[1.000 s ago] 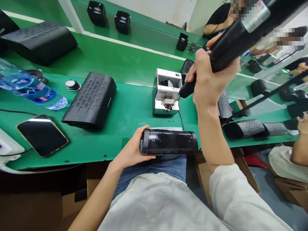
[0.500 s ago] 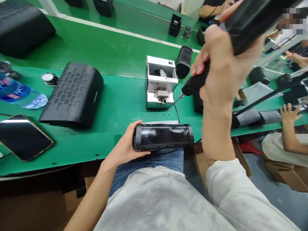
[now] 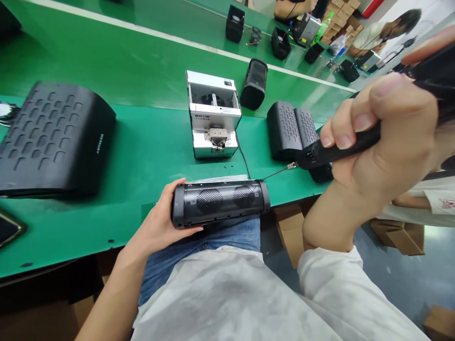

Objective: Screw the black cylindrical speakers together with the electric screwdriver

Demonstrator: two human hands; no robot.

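My left hand (image 3: 159,218) grips the left end of a black speaker (image 3: 220,201), thumb and fingers on opposite edges. Two round perforated patches show on the speaker's face, and it lies lengthwise at the table's front edge, above my lap. My right hand (image 3: 387,128) is wrapped round a black electric screwdriver (image 3: 320,154), raised to the right. Its thin bit (image 3: 277,173) slants down left to the speaker's top right corner; whether the tip touches is too fine to tell. Behind the speaker stands a white screw feeder (image 3: 215,116).
A large black speaker housing (image 3: 53,137) stands on the left of the green table (image 3: 149,142). Two dark textured housings (image 3: 284,128) stand right of the feeder, and another black speaker (image 3: 255,83) behind it. A phone (image 3: 9,227) lies at the left edge. Other people sit further right.
The view has swung right. My right hand has brought the screwdriver bit from beside the feeder's front to the speaker's right end. My left hand keeps its hold on the speaker.
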